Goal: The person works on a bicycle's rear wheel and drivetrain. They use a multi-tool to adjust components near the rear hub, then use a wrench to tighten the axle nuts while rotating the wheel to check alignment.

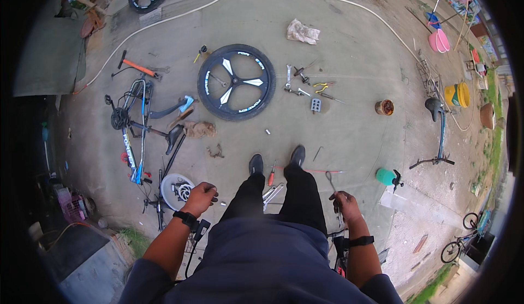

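Note:
My right hand (347,206) is closed around a long metal wrench (329,179) whose ringed end points up and away from me. My left hand (201,197) has its fingers curled in, beside a white bowl (167,195) with pale rings and small parts in it; whatever it may hold is hidden. Between my feet and legs lie a red-handled screwdriver (271,176) and several wrenches (273,194). Straight ahead a bicycle wheel (253,82) with white spokes and a black tyre lies flat on the ground.
A blue and black bicycle frame (143,124) lies at left, near an orange pump (138,66). Right of the wheel are a pedal (316,105), pliers (323,86) and other tools. A rusty can (384,107), a green spray bottle (385,176) and a second frame (441,135) stand or lie further right.

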The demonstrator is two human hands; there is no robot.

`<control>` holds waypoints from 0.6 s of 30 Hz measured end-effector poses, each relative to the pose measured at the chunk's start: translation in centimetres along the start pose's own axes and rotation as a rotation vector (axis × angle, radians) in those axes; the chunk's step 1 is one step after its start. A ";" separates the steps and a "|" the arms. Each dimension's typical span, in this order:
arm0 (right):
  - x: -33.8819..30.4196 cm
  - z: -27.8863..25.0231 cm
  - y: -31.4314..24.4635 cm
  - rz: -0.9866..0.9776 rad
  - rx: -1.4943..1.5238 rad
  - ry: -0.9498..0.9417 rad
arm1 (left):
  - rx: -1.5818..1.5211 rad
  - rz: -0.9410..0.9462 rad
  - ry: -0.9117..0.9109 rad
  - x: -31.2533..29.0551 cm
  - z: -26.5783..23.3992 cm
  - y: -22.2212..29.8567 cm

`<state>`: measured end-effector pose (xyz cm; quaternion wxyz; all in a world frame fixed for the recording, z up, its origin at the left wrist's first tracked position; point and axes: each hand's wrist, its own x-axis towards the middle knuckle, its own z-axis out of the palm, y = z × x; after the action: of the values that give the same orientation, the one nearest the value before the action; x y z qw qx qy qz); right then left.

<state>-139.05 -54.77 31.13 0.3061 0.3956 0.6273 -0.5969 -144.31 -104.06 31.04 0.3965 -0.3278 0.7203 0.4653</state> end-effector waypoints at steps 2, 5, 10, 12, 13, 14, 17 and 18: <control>2.9 -0.5 -3.1 -0.012 -0.024 -0.022 | -0.036 -0.021 -0.001 1.2 0.4 2.3; 8.6 -1.9 -6.6 0.021 -0.029 -0.043 | -0.116 -0.060 0.010 3.1 1.3 5.3; 18.6 -3.6 -12.4 0.092 -0.094 -0.056 | -0.171 -0.155 0.076 6.7 4.2 7.8; 22.9 -4.1 -13.6 0.096 -0.148 -0.073 | -0.167 -0.195 0.085 8.7 5.6 9.3; 24.8 -4.2 -14.0 0.102 -0.178 -0.083 | -0.184 -0.207 0.078 9.6 6.1 10.0; 26.9 -4.2 -14.2 0.072 -0.224 -0.085 | -0.163 -0.211 0.075 10.6 6.5 10.4; 32.9 -3.3 -15.5 0.041 -0.352 -0.079 | -0.124 -0.220 0.064 14.2 6.6 10.5; 35.2 -2.8 -15.7 0.030 -0.377 -0.068 | -0.122 -0.234 0.062 15.8 6.3 10.1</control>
<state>-169.90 -46.96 9.22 0.4049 0.3200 0.7113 -0.4771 -158.59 -96.24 19.70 0.4049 -0.4474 0.6595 0.4484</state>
